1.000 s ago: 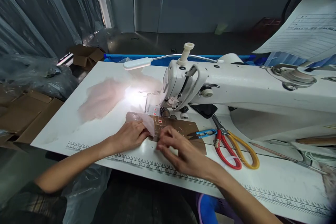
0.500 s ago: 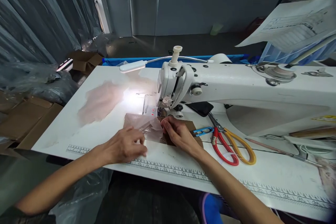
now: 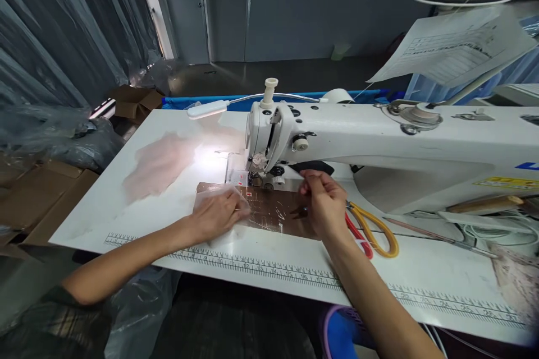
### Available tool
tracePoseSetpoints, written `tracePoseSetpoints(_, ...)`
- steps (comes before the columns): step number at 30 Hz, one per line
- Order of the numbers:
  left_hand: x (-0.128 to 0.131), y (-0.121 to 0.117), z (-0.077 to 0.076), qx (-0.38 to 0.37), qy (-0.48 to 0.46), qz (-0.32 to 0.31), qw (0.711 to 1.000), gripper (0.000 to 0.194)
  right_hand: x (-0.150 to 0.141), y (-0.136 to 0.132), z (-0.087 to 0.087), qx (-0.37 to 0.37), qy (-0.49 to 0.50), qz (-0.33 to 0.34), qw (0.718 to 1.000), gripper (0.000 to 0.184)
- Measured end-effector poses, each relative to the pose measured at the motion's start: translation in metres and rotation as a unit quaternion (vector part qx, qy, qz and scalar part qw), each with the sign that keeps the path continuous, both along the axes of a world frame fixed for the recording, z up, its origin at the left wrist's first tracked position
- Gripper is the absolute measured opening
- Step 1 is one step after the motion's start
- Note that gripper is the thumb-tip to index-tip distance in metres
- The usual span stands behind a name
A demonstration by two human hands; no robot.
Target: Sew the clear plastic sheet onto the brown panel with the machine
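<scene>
My left hand (image 3: pixel 221 213) is closed on a small piece of sheer pale pink fabric (image 3: pixel 244 210), which it holds low over the left part of a brown plate (image 3: pixel 269 212) in front of the sewing machine's needle area. My right hand (image 3: pixel 326 202) is raised near the plate's right end, thumb and forefinger pinched together; whatever is in the pinch is too small to make out. Dark tips of thread snips (image 3: pixel 298 212) show beside this hand, and their handle is hidden behind it. Scissors with red and yellow handles (image 3: pixel 381 235) lie just right of the hand, partly covered by it.
The white sewing machine (image 3: pixel 328 132) spans the back right, its lamp (image 3: pixel 208 109) shining on the table. More sheer pink fabric (image 3: pixel 158 165) lies at left. A printed ruler (image 3: pixel 261 266) runs along the front edge. Cardboard boxes (image 3: pixel 46 196) stand left of the table.
My right hand has moved away from the sheer fabric, rightward over the snips and scissors. My left hand has come back onto the fabric and closed on it. The view has shifted slightly right.
</scene>
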State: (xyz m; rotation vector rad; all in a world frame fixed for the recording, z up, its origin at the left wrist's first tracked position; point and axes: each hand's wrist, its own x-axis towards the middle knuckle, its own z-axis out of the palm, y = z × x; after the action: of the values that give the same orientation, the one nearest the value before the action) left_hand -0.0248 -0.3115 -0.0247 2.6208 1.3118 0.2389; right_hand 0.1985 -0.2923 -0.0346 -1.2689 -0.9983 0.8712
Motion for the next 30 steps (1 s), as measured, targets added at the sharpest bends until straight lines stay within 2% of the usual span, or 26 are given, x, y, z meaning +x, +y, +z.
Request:
tracePoseSetpoints(2, -0.007, 0.003, 0.008, 0.037, -0.019, 0.015, 0.999, 0.036, 0.002, 0.002, 0.001, -0.005, 0.006, -0.011, 1.0, 0.025)
tracePoseSetpoints(5, -0.015, 0.018, 0.014, 0.117, -0.011, -0.02, 0.993, 0.032, -0.007, -0.003, 0.0, -0.011, -0.051, 0.097, 0.994, 0.031)
tracePoseSetpoints(7, -0.019, 0.031, 0.012, 0.129, -0.003, -0.057, 0.99, 0.03, -0.014, -0.008, -0.002, -0.012, -0.096, 0.16, 0.982, 0.035)
tracePoseSetpoints(10, -0.022, 0.048, 0.007, 0.077, -0.02, -0.084, 0.993, 0.019, -0.019, -0.015, -0.005, -0.019, -0.173, 0.22, 0.96, 0.035)
tracePoseSetpoints(12, -0.023, 0.053, 0.005, 0.036, -0.054, -0.096, 0.993, 0.011, -0.021, -0.015, -0.004, -0.01, -0.243, 0.263, 0.934, 0.037)
tracePoseSetpoints(15, -0.023, 0.055, 0.008, -0.015, -0.106, -0.116, 0.987, 0.013, -0.028, -0.011, 0.002, 0.023, -0.341, 0.309, 0.887, 0.046)
tracePoseSetpoints(16, -0.023, 0.055, 0.009, -0.028, -0.115, -0.119, 0.986, 0.014, -0.031, -0.008, 0.004, 0.026, -0.356, 0.32, 0.878, 0.043)
tracePoseSetpoints(18, -0.024, 0.057, 0.01, -0.049, -0.125, -0.127, 0.983, 0.015, -0.039, -0.003, 0.008, 0.01, -0.352, 0.346, 0.87, 0.028)
tracePoseSetpoints(20, -0.028, 0.061, 0.011, -0.071, -0.129, -0.143, 0.979, 0.013, -0.043, 0.001, 0.009, -0.024, -0.307, 0.376, 0.874, 0.024)
tracePoseSetpoints(23, -0.033, 0.073, 0.013, -0.099, -0.109, -0.169, 0.975, 0.007, -0.04, 0.001, 0.003, -0.078, -0.207, 0.371, 0.902, 0.025)
tracePoseSetpoints(25, -0.034, 0.08, 0.017, -0.044, -0.057, -0.145, 0.987, 0.005, -0.035, -0.002, -0.003, -0.11, -0.146, 0.346, 0.92, 0.029)
tracePoseSetpoints(27, -0.031, 0.081, 0.02, 0.072, -0.005, -0.092, 0.993, 0.017, -0.029, -0.006, -0.007, -0.121, -0.121, 0.319, 0.932, 0.033)
tracePoseSetpoints(28, -0.028, 0.079, 0.021, 0.131, 0.007, -0.07, 0.989, 0.023, -0.028, -0.009, -0.007, -0.121, -0.121, 0.307, 0.936, 0.033)
tracePoseSetpoints(30, -0.022, 0.069, 0.017, 0.205, -0.011, -0.063, 0.977, 0.017, -0.027, -0.013, -0.005, -0.108, -0.125, 0.288, 0.943, 0.033)
